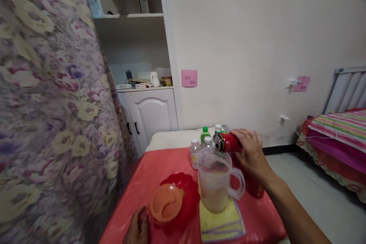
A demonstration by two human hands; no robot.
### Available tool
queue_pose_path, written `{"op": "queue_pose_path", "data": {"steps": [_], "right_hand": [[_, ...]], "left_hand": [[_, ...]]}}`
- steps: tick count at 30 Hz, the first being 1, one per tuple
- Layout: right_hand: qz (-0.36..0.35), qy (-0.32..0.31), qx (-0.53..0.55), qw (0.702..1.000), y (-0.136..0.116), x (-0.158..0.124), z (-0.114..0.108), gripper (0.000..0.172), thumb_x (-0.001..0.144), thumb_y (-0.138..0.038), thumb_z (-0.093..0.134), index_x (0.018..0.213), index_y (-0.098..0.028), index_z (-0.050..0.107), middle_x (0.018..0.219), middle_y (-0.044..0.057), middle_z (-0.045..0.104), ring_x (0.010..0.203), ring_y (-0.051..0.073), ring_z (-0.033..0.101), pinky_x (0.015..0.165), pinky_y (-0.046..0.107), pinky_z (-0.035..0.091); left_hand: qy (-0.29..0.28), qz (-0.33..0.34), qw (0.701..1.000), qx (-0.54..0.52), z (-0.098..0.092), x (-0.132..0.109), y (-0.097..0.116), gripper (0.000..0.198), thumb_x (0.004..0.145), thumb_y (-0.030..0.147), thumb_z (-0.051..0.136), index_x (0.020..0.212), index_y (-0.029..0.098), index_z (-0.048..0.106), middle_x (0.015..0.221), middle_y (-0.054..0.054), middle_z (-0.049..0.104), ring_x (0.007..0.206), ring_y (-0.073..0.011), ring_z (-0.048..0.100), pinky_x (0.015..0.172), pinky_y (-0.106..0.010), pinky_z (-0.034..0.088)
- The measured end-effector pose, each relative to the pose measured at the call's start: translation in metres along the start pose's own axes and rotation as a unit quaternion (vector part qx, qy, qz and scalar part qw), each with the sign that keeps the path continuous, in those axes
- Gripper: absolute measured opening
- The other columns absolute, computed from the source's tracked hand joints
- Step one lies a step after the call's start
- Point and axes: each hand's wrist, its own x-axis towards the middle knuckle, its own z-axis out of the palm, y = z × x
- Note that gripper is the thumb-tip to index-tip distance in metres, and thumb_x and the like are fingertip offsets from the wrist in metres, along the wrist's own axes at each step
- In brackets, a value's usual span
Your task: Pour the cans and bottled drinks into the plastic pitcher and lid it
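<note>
Fingers wrapped round a red drink can (230, 142), my right hand (250, 150) holds it tilted on its side, its opened top facing left above the rim of a clear plastic pitcher (213, 175). Cloudy pale liquid shows in the pitcher, which stands upright on a yellow cloth (221, 225) with its handle to the right. My left hand (137, 228) rests at the table's near edge, fingers loosely bent and nothing seen in it. Just right of it, an orange divided dish (166, 203) sits on a red scalloped plate (191, 204).
Behind the pitcher stand several bottles, among them a white-capped bottle (194, 154) and a green-capped bottle (205, 133). Another red can (255, 187) is partly hidden under my right forearm. A red cover (168, 160) lies over the table. A flowered curtain (51, 103) hangs at left.
</note>
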Motion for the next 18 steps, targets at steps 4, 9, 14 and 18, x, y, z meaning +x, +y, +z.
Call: {"op": "queue_pose_path", "data": {"steps": [4,9,14,18], "right_hand": [[0.004,0.002,-0.002,1.000,-0.0018,0.0005,0.0006,0.064,0.079,-0.005,0.050,0.140,-0.024,0.045,0.136,0.011,0.062,0.131,0.034,0.050,0.116,0.065,0.025],[0.007,0.004,-0.008,1.000,-0.0034,0.0003,0.0014,0.065,0.079,-0.005,0.051,0.141,-0.025,0.045,0.138,0.010,0.061,0.132,0.035,0.048,0.116,0.066,0.025],[0.005,-0.001,-0.017,1.000,-0.0052,0.0002,0.0010,0.064,0.080,-0.004,0.050,0.140,-0.025,0.046,0.139,0.010,0.061,0.132,0.035,0.047,0.116,0.066,0.025],[0.001,-0.001,-0.014,1.000,-0.0054,0.0002,0.0012,0.064,0.080,-0.004,0.050,0.140,-0.026,0.046,0.139,0.010,0.061,0.132,0.034,0.047,0.116,0.067,0.024]], "left_hand": [[0.006,-0.005,1.000,0.001,-0.0004,-0.0004,0.0034,0.040,0.086,0.050,0.046,0.109,0.024,0.066,0.114,-0.011,0.079,0.103,-0.0290,0.075,0.085,-0.037,0.058],[0.001,-0.018,1.000,0.001,-0.0013,-0.0010,0.0075,0.041,0.085,0.050,0.046,0.109,0.024,0.066,0.115,-0.010,0.079,0.105,-0.0286,0.074,0.086,-0.036,0.058],[-0.008,-0.011,1.000,0.009,-0.0005,-0.0017,0.0056,0.045,0.087,0.052,0.043,0.112,0.022,0.064,0.117,-0.013,0.078,0.106,-0.0292,0.074,0.087,-0.037,0.058],[-0.007,-0.009,1.000,0.012,0.0009,-0.0018,0.0043,0.047,0.087,0.053,0.041,0.113,0.021,0.063,0.118,-0.015,0.077,0.106,-0.0294,0.074,0.088,-0.038,0.057]]}}
